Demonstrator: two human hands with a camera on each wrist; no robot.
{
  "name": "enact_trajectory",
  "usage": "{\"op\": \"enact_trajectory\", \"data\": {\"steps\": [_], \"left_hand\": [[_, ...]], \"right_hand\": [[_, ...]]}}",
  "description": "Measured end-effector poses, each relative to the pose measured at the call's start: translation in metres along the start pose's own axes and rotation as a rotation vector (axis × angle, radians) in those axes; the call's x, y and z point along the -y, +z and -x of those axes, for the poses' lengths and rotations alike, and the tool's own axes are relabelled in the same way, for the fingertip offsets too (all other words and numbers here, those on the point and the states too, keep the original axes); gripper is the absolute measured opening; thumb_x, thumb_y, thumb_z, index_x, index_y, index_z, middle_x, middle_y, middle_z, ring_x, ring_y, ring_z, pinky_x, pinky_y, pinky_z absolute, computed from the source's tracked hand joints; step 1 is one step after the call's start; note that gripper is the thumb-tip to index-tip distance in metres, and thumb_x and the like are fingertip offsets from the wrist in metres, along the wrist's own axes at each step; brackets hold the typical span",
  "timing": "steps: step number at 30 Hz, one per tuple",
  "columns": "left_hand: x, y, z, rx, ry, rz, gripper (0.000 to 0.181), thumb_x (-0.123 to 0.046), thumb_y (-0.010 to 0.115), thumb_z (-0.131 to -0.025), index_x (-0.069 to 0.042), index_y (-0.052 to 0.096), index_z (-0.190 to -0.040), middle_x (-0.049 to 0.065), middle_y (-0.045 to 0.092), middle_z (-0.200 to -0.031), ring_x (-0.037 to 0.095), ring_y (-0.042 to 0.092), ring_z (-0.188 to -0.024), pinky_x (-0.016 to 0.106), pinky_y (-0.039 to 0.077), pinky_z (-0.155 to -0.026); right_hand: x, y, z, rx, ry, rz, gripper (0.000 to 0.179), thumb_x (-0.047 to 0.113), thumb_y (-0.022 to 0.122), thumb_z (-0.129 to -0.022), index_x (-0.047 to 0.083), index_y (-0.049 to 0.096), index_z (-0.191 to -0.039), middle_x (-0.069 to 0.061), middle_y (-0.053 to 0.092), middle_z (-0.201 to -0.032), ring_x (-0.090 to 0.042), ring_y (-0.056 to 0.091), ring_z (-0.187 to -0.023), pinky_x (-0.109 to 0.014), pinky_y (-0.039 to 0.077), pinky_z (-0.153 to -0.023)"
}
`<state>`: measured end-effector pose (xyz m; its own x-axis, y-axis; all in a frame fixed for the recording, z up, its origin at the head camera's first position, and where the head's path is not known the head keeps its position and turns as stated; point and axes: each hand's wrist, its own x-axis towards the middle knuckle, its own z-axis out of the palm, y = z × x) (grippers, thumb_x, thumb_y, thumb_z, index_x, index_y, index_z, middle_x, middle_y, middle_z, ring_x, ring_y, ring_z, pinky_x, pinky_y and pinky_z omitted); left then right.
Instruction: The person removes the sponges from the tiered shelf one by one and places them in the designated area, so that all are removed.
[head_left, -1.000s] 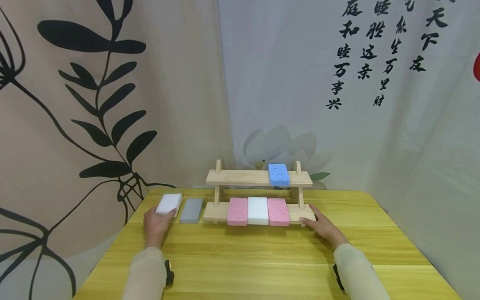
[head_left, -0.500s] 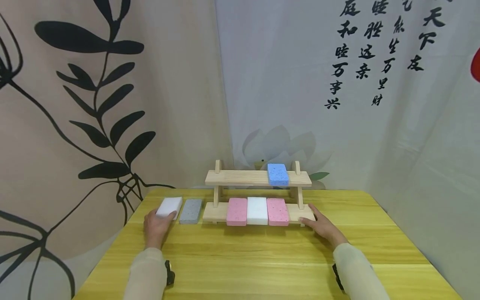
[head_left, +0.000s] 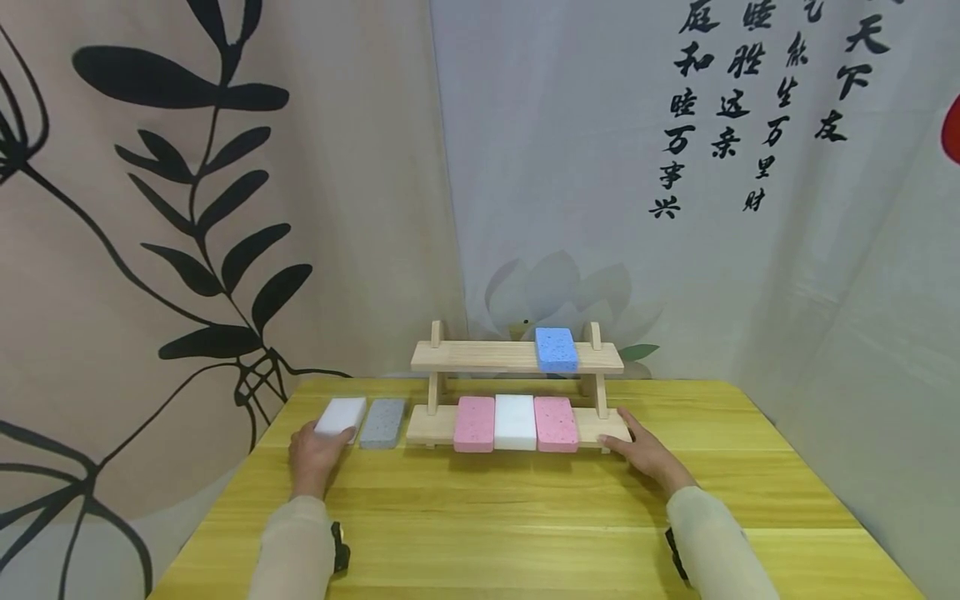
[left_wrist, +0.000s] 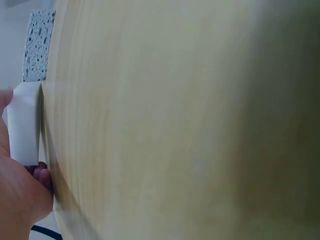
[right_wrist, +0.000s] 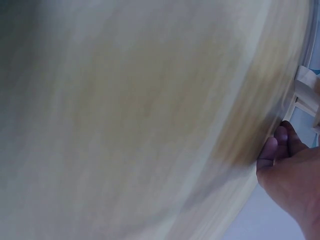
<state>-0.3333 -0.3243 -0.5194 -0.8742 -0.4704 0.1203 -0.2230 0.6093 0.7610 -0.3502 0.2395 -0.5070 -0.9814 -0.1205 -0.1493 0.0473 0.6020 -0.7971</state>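
Observation:
My left hand (head_left: 316, 457) grips a white sponge (head_left: 341, 415) at the left of the table, thumb on its right side and fingers round its left. The left wrist view shows this white sponge (left_wrist: 24, 122) with its near edge close over the tabletop. Just right of it lies a grey speckled sponge (head_left: 383, 422). My right hand (head_left: 651, 454) holds the right end of the lower board of a two-tier wooden rack (head_left: 480, 357), thumb at the front. On that board sit a pink sponge (head_left: 474, 424), a white sponge (head_left: 515, 422) and another pink sponge (head_left: 556, 424), side by side.
A blue sponge (head_left: 557, 349) lies on the rack's upper board, toward the right. The yellow wooden table (head_left: 495, 525) reaches back to a curtain (head_left: 555, 167) printed with leaves and black characters. Dark straps show at both wrists.
The white sponge in my left hand has come down and slightly to the right, closer beside the grey sponge. My right hand stays at the rack's end.

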Motion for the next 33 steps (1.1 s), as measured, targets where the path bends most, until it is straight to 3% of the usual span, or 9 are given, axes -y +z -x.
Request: {"op": "enact_trajectory", "data": {"steps": [7,18,24,33], "left_hand": [[0.001,0.001,-0.002,0.045,-0.014,-0.003,0.092,-0.042,0.069,-0.087,0.016,0.027,-0.145,0.041,0.035,-0.133,0.054,0.036,-0.121,0.064,0.031,-0.104],[-0.004,-0.006,-0.002,0.039,-0.043,0.020,0.099,-0.054,0.063,-0.089,0.012,0.022,-0.150,0.040,0.028,-0.142,0.054,0.029,-0.129,0.064,0.025,-0.108],[-0.020,-0.016,-0.004,0.032,-0.048,0.054,0.103,-0.062,0.061,-0.088,0.007,0.020,-0.153,0.037,0.020,-0.150,0.053,0.019,-0.137,0.065,0.020,-0.110],[-0.048,-0.020,-0.011,0.026,0.037,0.154,0.089,-0.045,0.066,-0.092,0.005,0.024,-0.153,0.034,0.030,-0.147,0.049,0.027,-0.135,0.060,0.031,-0.108]], "right_hand": [[-0.001,-0.002,0.001,-0.001,0.009,0.026,0.099,0.057,0.058,-0.093,0.010,0.002,-0.160,-0.031,0.005,-0.160,-0.052,0.008,-0.144,-0.068,0.011,-0.112],[0.001,-0.002,0.005,-0.001,-0.016,0.012,0.103,0.061,0.059,-0.091,0.010,0.003,-0.159,-0.030,0.005,-0.160,-0.052,0.007,-0.144,-0.069,0.010,-0.111],[0.002,-0.001,0.004,0.001,-0.023,0.018,0.100,0.059,0.059,-0.092,0.009,0.003,-0.159,-0.031,0.006,-0.159,-0.052,0.009,-0.144,-0.068,0.012,-0.111],[0.001,0.001,0.002,-0.004,-0.006,0.010,0.098,0.056,0.059,-0.094,0.009,0.003,-0.159,-0.032,0.007,-0.159,-0.053,0.010,-0.143,-0.069,0.013,-0.111]]}}
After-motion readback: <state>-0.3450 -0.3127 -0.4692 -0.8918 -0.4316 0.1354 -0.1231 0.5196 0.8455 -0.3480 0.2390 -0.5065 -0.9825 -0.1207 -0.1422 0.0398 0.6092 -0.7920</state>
